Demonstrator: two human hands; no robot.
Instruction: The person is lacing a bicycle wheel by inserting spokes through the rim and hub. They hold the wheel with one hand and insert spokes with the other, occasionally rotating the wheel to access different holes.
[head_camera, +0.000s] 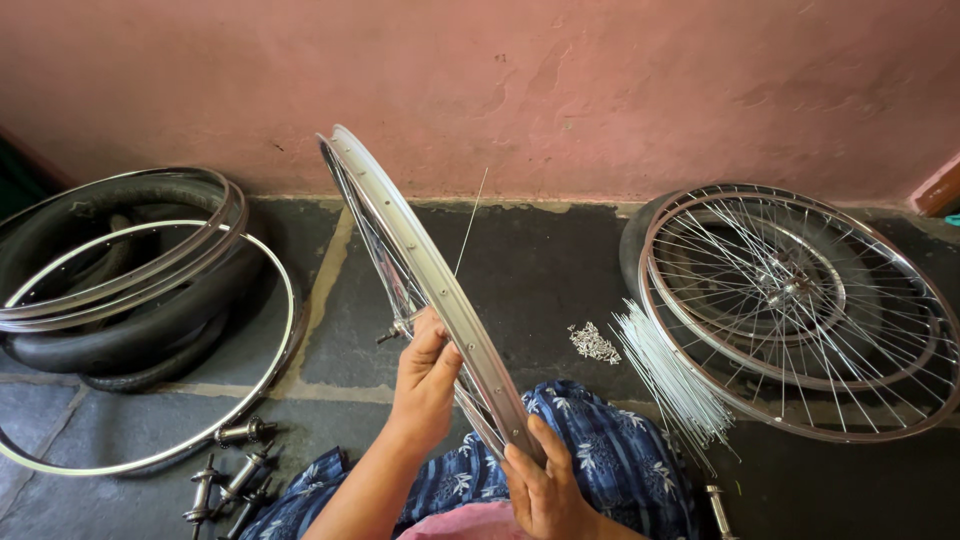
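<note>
Hands grip an upright silver bicycle rim (430, 270): left hand (425, 375) clasps its left side, right hand (540, 480) its lower edge; loose spokes (670, 380) lie right of the rim.

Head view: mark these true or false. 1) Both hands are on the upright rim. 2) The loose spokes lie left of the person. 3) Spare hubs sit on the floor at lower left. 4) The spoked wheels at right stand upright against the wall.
1) True: the left hand and the right hand both grip the upright rim.
2) False: the loose spokes lie to the right, beside the spoked wheels.
3) True: the hubs lie there, by the bare rims.
4) False: those wheels lie flat on the floor.
</note>
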